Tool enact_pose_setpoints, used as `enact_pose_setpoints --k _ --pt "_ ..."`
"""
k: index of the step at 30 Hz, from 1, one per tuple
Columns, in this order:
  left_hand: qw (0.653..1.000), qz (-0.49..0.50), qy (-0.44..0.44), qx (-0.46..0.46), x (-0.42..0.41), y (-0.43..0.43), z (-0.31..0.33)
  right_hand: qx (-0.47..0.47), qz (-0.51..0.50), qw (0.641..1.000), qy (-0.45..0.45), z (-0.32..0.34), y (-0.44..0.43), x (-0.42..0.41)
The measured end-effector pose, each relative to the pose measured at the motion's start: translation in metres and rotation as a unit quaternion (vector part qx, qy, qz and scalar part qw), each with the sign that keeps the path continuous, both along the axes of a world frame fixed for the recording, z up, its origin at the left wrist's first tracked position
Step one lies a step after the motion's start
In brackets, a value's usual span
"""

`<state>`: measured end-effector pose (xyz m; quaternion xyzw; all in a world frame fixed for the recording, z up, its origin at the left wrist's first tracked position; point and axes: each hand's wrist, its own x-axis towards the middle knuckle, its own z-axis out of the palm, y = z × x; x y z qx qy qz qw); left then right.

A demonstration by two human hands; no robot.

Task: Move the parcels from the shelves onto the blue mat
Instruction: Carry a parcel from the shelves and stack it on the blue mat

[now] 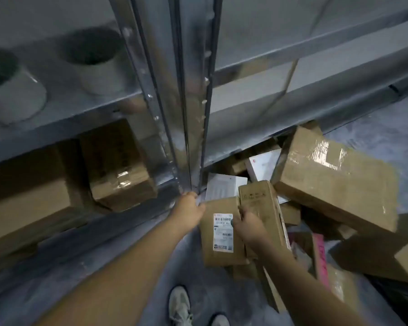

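The left hand [190, 209] reaches to the top left corner of a labelled box [218, 234], fingers curled at its edge beside the shelf post [174, 114]; whether it truly grips the box I cannot tell. The right hand [247, 228] is clamped on a narrow box [260, 208] that lies along the labelled box's right side, touching it. Both sit at the front of a heap of parcels on the floor, with a large box [335, 180] tilted behind them and white packets [224, 188] between. More boxes [118, 165] stand on the low shelf at left. Two pots [99, 64] rest on the shelf above. A shoe [180, 307] shows below
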<state>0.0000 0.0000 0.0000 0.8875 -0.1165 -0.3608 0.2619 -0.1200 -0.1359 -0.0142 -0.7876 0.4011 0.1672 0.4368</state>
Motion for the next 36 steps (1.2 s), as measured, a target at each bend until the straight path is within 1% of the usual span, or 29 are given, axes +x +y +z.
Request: enact_pose_setpoints --k 2,5,7,9,12,14,16,17,19,21,22,24,26,30,33,36 --pt "0.999 0.015 0.021 0.021 -0.006 -0.002 -0.041 0.006 -0.013 1.000 0.003 -0.039 -0.003 -0.002" --pt "0.995 0.027 0.069 0.063 -0.026 -0.001 -0.105 0.013 -0.001 0.998 0.055 -0.087 -0.007 -0.019" --pt "0.992 0.047 0.090 0.068 -0.038 -0.002 -0.140 -0.018 0.056 0.995 0.080 -0.112 -0.011 -0.032" --pt "0.988 0.091 0.106 0.069 -0.044 -0.010 -0.166 -0.067 0.114 0.986 0.103 -0.130 -0.014 -0.037" --pt "0.974 0.182 0.113 0.072 -0.050 -0.025 -0.194 -0.081 0.100 0.982 0.135 -0.147 -0.014 -0.034" --pt "0.956 0.271 0.099 0.056 -0.049 -0.031 -0.204 -0.071 0.070 0.983 0.152 -0.155 -0.014 -0.026" --pt "0.921 0.367 0.128 0.032 -0.048 -0.033 -0.211 -0.050 0.055 0.986 0.147 -0.163 -0.013 -0.020" --pt "0.909 0.385 0.156 0.027 -0.049 -0.033 -0.214 -0.038 0.049 0.989 0.137 -0.166 -0.013 -0.018" --pt "0.902 0.379 0.209 0.014 -0.055 -0.030 -0.220 -0.022 0.033 0.993 0.112 -0.170 -0.015 -0.017" --pt "0.888 0.402 0.222 -0.024 -0.058 -0.025 -0.218 -0.004 0.006 0.994 0.108 -0.171 -0.020 -0.018" --pt "0.878 0.418 0.229 -0.044 -0.058 -0.022 -0.213 0.023 -0.022 0.994 0.105 -0.169 -0.023 -0.019" --pt "0.857 0.450 0.236 -0.084 -0.056 -0.014 -0.201 0.107 -0.108 0.985 0.080 -0.160 -0.029 -0.023" --pt "0.855 0.454 0.223 -0.115 -0.051 -0.009 -0.182 0.152 -0.173 0.972 0.054 -0.146 -0.036 -0.025" --pt "0.853 0.438 0.204 -0.198 -0.043 -0.009 -0.124 0.140 -0.229 0.963 -0.010 -0.099 -0.052 -0.022" --pt "0.849 0.431 0.189 -0.238 -0.045 -0.022 -0.072 0.154 -0.233 0.960 -0.033 -0.049 -0.064 -0.023" --pt "0.853 0.406 0.172 -0.278 -0.048 -0.043 -0.011 0.139 -0.241 0.959 -0.063 0.013 -0.083 -0.028"
